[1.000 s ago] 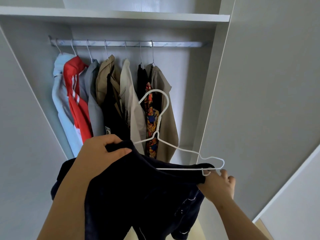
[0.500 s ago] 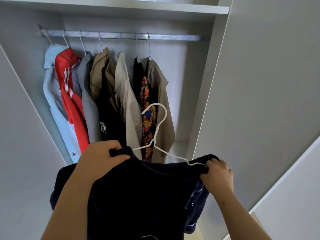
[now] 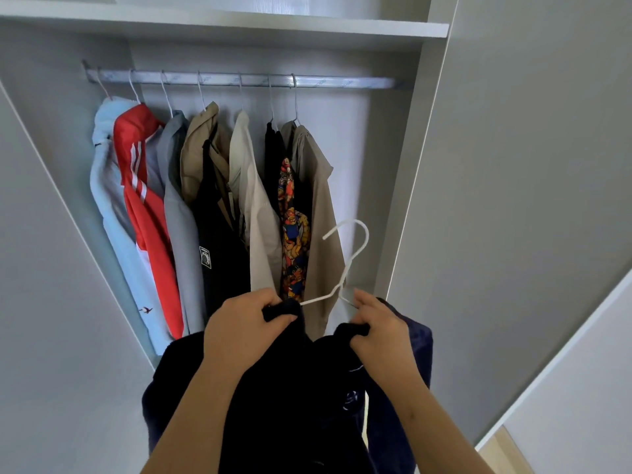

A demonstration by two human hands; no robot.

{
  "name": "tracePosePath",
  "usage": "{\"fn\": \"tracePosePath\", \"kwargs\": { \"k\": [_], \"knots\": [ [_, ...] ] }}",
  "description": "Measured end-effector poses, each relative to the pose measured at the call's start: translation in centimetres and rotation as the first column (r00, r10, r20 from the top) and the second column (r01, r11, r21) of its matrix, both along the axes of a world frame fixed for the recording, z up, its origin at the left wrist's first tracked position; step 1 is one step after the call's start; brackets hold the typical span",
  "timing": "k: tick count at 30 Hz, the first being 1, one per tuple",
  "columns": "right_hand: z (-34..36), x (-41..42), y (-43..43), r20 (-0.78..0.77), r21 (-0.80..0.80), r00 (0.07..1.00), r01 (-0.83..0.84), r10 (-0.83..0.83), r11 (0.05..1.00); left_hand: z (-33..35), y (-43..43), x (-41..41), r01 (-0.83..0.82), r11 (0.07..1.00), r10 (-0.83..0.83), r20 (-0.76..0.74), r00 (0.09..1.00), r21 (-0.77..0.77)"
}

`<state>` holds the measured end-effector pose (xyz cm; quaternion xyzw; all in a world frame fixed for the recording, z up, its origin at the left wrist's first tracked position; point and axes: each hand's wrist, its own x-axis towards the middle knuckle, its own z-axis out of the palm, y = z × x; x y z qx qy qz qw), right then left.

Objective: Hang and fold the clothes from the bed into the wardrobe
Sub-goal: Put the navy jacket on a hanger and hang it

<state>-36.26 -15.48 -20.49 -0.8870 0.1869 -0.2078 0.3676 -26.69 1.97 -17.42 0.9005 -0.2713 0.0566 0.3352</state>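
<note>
**Seat both shoulders, then go for the rail**

Upper left to centre: hung clothes fill the rail [image 3: 342, 83] as far as the beige shirt [image 3: 318, 217].

Lower centre: the left hand [image 3: 246, 323] is curled, pinching the dark garment [image 3: 290, 388] at its top edge, where the hanger's left arm enters the fabric. The garment droops in front of the wardrobe, not on the rail.

The white hanger [image 3: 351, 268] has its hook free, tilted up between the hands.

The right hand [image 3: 379, 330] is clamped on a bunch of fabric just beside the hanger's right arm. Can't tell if it holds the wire too.

My read: the garment is only half on the hanger. Pull each shoulder fully over its arm and centre the neck under the hook. Then hold by the hook and hang it on the bare rail right of the beige shirt. Risk: heavy fabric sliding off one arm.
</note>
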Motion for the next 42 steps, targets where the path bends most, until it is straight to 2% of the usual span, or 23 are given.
{"fn": "tracePosePath", "kwargs": {
  "k": [2,3,5,7,10,13,17,25,27,32,38,42],
  "knots": [
    [0.3,-0.3,0.2,0.105,0.060,0.993,-0.050,0.043,0.997,0.1,0.1,0.1,0.000,0.995,-0.006,-0.055,0.998,-0.098],
    [0.5,-0.6,0.2,0.163,0.028,0.985,-0.057,0.052,0.998,0.2,0.3,0.2,0.016,0.987,-0.030,-0.085,0.996,-0.158],
    [0.5,-0.9,-0.4,0.229,-0.128,0.970,0.113,-0.082,0.985,0.7,0.8,0.3,0.058,0.967,-0.084,-0.096,0.992,-0.250],
    [0.7,-1.1,-1.1,0.188,-0.153,0.931,0.343,-0.314,0.927,1.5,1.0,0.3,0.091,0.951,-0.113,-0.058,0.992,-0.294],
    [1.3,-1.2,-2.1,0.036,-0.147,0.904,0.427,-0.426,0.892,2.1,0.9,0.2,0.138,0.941,-0.147,-0.006,0.989,-0.309],
    [1.9,-1.2,-2.7,-0.014,-0.182,0.910,0.406,-0.415,0.895,2.3,0.5,0.1,0.160,0.939,-0.167,0.003,0.986,-0.303],
    [2.3,-1.6,-2.3,0.017,-0.133,0.939,0.343,-0.344,0.930,2.6,-0.1,0.0,0.165,0.936,-0.171,0.010,0.985,-0.311],
    [3.3,-1.8,-0.6,0.097,-0.312,0.963,0.268,-0.250,0.911,3.3,-0.6,-0.6,0.173,0.941,-0.178,0.009,0.984,-0.291],
    [3.5,-1.8,-0.5,0.096,-0.277,0.965,0.262,-0.244,0.925,3.6,-0.5,-1.0,0.191,0.943,-0.190,0.031,0.981,-0.271],
    [4.1,-2.3,-1.7,0.132,0.005,0.927,0.352,-0.350,0.936,4.1,-0.2,-0.8,0.249,0.959,-0.248,0.022,0.968,-0.133],
    [3.8,-2.5,-1.8,0.125,0.051,0.908,0.397,-0.400,0.916,3.4,2.0,0.7,0.196,0.980,-0.197,0.032,0.980,0.033],
    [3.8,-2.8,-2.1,0.107,0.089,0.889,0.438,-0.445,0.895,2.7,2.8,1.8,0.177,0.983,-0.179,0.030,0.983,0.048]
  ]
}}
